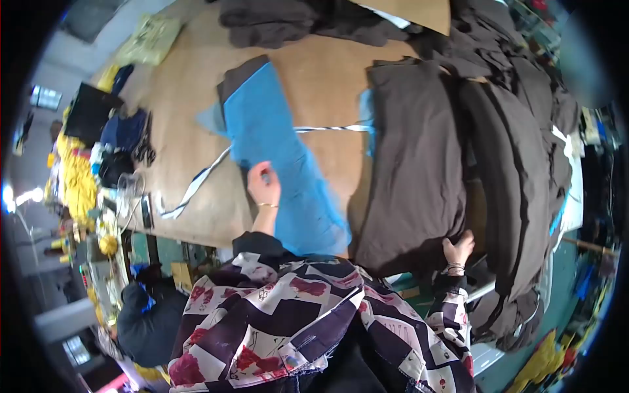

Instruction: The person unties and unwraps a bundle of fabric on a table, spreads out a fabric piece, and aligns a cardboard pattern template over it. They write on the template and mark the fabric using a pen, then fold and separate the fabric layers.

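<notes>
Wide brown worktable [190,98], cluttered shelves [82,177] at left, teal floor [557,308], bright lamp [29,195] at far left.

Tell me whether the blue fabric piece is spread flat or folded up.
Spread flat. The blue fabric piece lies stretched along the table, the left hand resting on its near edge.

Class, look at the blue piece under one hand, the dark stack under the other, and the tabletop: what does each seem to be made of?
Blue piece: thin matte cloth, possibly lining, lying flat with soft edges under the left hand.
Dark stack: brown-grey woven or knit fabric, matte, folded in limp layers, touched by the right hand.
Tabletop: looks like unfinished board or plywood, tan and dull.
</notes>
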Action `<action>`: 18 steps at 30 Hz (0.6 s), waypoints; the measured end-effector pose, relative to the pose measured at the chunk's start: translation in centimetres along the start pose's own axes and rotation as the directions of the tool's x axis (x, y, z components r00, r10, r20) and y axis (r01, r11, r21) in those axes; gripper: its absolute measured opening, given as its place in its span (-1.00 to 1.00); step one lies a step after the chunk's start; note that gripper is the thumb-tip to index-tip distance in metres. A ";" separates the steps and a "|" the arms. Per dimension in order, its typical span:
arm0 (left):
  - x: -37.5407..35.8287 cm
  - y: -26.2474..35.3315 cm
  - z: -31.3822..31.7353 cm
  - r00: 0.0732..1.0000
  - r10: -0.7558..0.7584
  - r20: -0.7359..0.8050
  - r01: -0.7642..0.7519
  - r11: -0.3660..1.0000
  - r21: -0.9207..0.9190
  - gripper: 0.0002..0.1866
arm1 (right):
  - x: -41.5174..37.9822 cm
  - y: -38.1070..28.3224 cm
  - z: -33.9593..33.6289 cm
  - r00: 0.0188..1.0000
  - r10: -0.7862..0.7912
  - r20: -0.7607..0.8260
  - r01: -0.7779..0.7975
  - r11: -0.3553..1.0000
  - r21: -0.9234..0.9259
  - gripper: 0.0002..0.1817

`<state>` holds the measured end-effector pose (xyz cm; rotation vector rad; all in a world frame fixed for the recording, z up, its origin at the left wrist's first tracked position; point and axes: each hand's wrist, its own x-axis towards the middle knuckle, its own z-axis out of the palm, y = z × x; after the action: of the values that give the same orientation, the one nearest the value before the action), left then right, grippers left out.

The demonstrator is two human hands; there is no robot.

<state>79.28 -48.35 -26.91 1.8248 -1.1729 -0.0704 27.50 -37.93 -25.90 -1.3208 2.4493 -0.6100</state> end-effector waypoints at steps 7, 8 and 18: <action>-5.1 -13.7 -8.4 0.902 -0.431 0.002 0.412 0.864 0.290 -0.59 | -2.2 -19.0 6.0 0.767 -0.623 0.155 0.566 0.770 0.295 -0.65; -4.8 -11.6 -8.7 0.842 -0.519 0.146 0.491 0.850 0.191 -0.53 | -3.3 -20.6 8.4 0.719 -0.670 0.185 0.574 0.723 0.384 -0.65; -2.3 -10.2 -8.2 0.736 -0.399 0.547 0.280 0.915 0.291 -0.38 | -8.4 -26.1 17.0 0.748 -0.626 0.221 0.533 0.765 0.361 -0.56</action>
<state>89.01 -40.07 -30.53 2.2617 -1.2705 -0.8363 58.28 -47.45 -27.26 -1.8983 1.5840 -0.7617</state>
